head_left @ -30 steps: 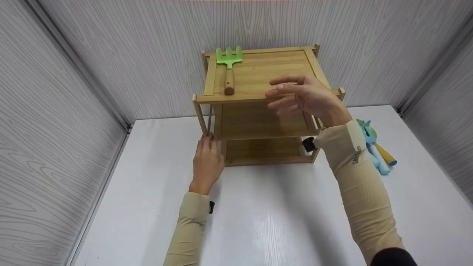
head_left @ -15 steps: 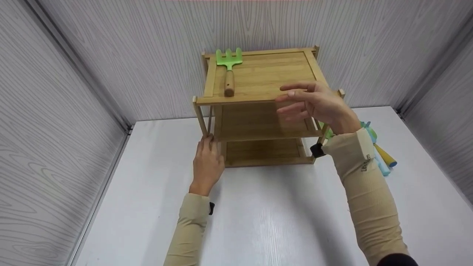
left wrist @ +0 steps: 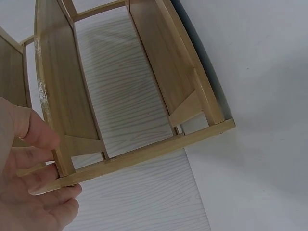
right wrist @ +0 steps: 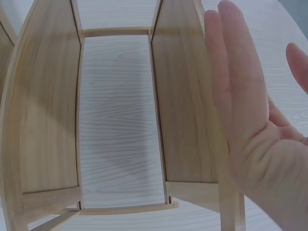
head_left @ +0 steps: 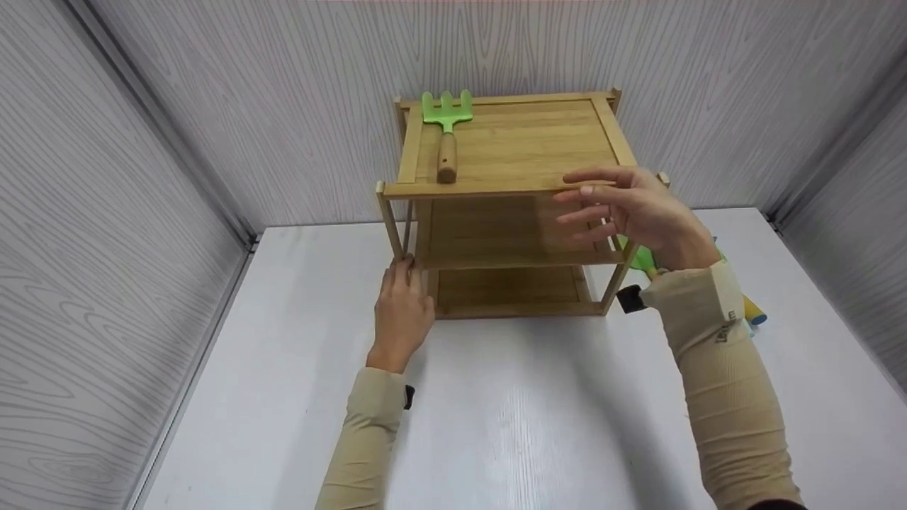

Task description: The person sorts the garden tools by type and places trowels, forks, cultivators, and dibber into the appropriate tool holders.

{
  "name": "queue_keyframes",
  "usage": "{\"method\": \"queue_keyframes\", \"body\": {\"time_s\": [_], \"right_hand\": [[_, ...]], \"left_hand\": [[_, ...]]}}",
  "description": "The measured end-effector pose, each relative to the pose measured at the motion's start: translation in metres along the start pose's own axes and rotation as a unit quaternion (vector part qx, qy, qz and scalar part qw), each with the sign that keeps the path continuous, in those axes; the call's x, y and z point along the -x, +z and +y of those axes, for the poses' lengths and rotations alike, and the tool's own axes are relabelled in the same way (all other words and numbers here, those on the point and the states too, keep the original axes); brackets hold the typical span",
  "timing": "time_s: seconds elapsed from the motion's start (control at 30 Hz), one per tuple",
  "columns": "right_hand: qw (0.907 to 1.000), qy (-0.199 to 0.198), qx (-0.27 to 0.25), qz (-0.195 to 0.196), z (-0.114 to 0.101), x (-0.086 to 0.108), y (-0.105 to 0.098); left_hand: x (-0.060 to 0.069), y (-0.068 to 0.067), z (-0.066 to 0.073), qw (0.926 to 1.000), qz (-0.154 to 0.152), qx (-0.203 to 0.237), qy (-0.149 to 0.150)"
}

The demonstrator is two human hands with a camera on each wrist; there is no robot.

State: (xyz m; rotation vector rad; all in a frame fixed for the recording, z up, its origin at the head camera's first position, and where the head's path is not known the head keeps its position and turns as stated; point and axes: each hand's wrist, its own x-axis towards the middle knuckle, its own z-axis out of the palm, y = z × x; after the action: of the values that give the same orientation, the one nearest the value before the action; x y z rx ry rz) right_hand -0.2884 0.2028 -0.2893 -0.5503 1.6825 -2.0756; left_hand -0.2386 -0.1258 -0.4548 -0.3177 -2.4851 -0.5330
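Clearly, the left hand point(head_left: 404, 312) grips the wooden shelf point(head_left: 538, 142); near it, the right hand point(head_left: 648, 216) spreads loose fingers.

Fork point(head_left: 447, 126) grn w/ brn handle point(head_left: 447, 157); shelf point(head_left: 538, 142) tan; walls point(head_left: 340, 106) gry-grained.

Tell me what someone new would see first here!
Probably the bright green-pronged fork, lying on the left of the wooden shelf's top. Next might come the shelf itself, standing on the white table, its left side gripped by the left hand. Then the right hand, near the front right corner.
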Motion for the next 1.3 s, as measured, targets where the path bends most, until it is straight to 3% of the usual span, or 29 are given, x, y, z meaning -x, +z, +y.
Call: {"method": "queue_keyframes", "body": {"time_s": [0.47, 0.67, 0.97, 1.3], "right_hand": [[0.9994, -0.009, 0.035, 0.0, 0.01, 0.012, -0.018], [0.9998, 0.011, 0.014, 0.007, 0.014, 0.019, -0.026], [0.9992, 0.018, 0.012, -0.035, 0.018, 0.032, -0.046], [0.9981, 0.057, 0.02, 0.017, 0.023, 0.051, -0.062]], "left_hand": [[-0.002, -0.002, -0.003, 1.0, 0.0, -0.009, 0.004], [-0.002, -0.003, -0.002, 0.9998, -0.011, -0.016, 0.003], [-0.001, -0.001, -0.002, 0.9996, 0.007, -0.022, 0.016], [0.0, 0.001, 0.0, 0.9995, 0.01, -0.025, 0.02]]}}
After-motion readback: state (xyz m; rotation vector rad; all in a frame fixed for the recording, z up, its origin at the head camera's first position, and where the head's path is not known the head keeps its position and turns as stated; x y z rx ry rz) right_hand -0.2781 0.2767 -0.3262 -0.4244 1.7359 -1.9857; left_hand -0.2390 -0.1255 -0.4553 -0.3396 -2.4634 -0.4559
